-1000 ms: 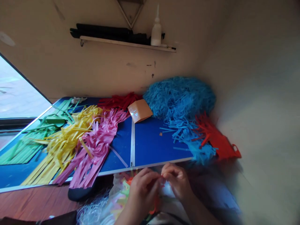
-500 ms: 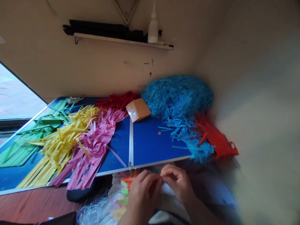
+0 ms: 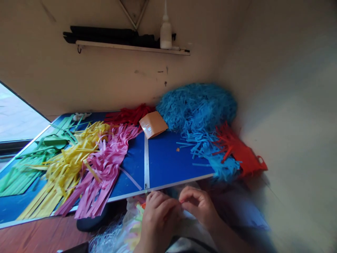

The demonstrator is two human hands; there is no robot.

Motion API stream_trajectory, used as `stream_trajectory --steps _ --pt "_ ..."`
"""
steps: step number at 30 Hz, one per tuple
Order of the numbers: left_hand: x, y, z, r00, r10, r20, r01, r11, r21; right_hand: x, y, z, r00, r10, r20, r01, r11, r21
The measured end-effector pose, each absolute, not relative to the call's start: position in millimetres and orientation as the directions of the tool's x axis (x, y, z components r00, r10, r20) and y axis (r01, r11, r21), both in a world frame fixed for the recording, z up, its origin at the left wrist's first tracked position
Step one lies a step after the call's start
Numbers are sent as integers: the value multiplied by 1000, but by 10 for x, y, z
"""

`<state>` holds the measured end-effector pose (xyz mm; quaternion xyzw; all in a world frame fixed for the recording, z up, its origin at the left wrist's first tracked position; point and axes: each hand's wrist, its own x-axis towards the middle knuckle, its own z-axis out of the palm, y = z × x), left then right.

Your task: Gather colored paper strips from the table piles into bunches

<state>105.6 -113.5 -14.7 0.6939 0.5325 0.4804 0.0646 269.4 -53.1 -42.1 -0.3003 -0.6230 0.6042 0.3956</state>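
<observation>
Below the near edge of the blue board table (image 3: 168,165), the left hand (image 3: 159,219) and right hand (image 3: 198,205) meet fingertip to fingertip, both pinching a small red paper strip (image 3: 181,201) over a bundle of mixed coloured paper (image 3: 134,225), apparently steadying it.

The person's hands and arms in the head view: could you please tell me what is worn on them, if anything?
Nothing that shows. The left hand and right hand are bare: no gloves, rings or wristbands can be made out. Both forearms are uncovered as far as the bottom edge of the picture, with no sleeve in view. The image is soft there, so fine details cannot be told.
</observation>
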Motion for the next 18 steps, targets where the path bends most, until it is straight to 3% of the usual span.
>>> stream_trajectory --steps 5,10,14,18 --pt "971 -1139 -204 3 798 603 715 -423 557 2740 -499 -371 -562 821 100 -25 104 -994" --pt "853 -1132 -334 68 834 547 750 -405 523 2753 -506 -463 -494 869 -23 -5 -29 -1000" --pt "836 -1114 -320 135 846 517 742 -431 513 2742 -519 -457 -501 856 129 -2 148 -989" --pt "827 -1105 -220 165 855 491 735 -439 518 2745 -511 -350 -521 836 169 -16 188 -982"
